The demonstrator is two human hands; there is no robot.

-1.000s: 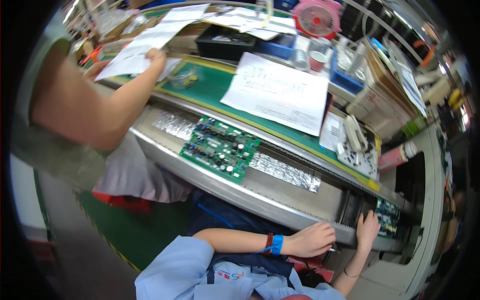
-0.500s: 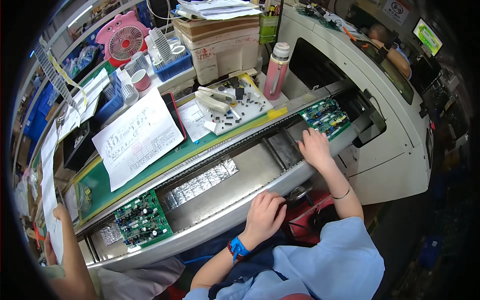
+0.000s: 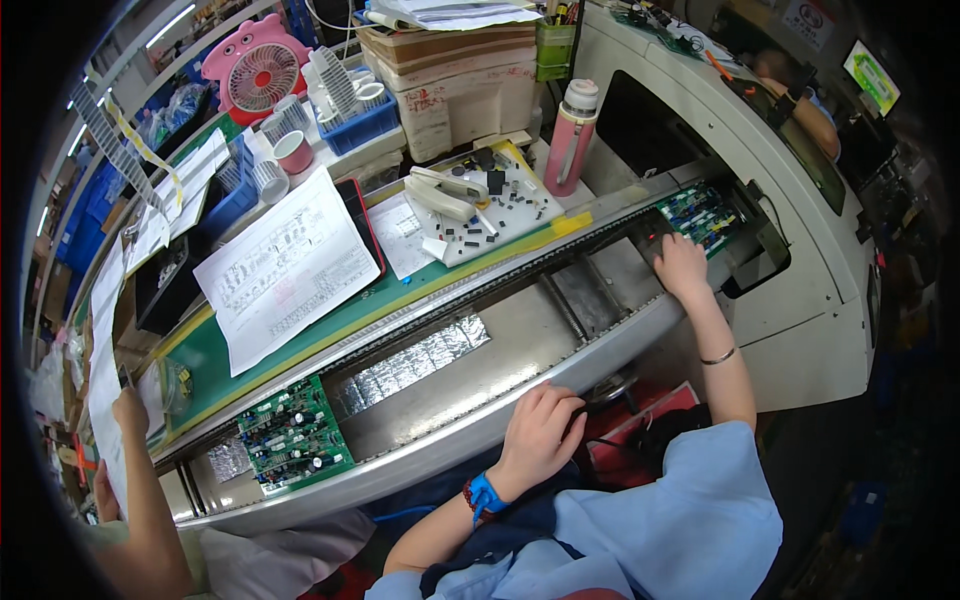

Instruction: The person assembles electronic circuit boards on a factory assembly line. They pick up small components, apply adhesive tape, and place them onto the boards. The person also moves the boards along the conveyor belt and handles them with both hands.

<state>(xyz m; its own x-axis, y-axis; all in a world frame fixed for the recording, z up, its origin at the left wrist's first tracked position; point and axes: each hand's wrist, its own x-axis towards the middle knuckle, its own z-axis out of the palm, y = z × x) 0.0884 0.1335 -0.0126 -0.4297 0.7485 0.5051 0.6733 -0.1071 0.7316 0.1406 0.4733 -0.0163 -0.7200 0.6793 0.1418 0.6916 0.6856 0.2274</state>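
The fingers [image 3: 674,244] of your right hand [image 3: 684,268] are parted and slightly bent at the near left corner of the green rectangular circuit board [image 3: 702,214] on the silver metal conveyor [image 3: 520,358], beside the white machine [image 3: 800,350]; contact cannot be determined. Your left hand [image 3: 543,430] is loosely curled at the near rail [image 3: 420,447]; whether it grips anything cannot be determined. A second green board [image 3: 295,435] lies farther left.

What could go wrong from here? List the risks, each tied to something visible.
The right hand is by the right-hand circuit board near the white machine; it might get pinched or jar the board. The loose black parts lie near the conveyor and could fall in if bumped. The pink bottle, upright nearby, might tip.
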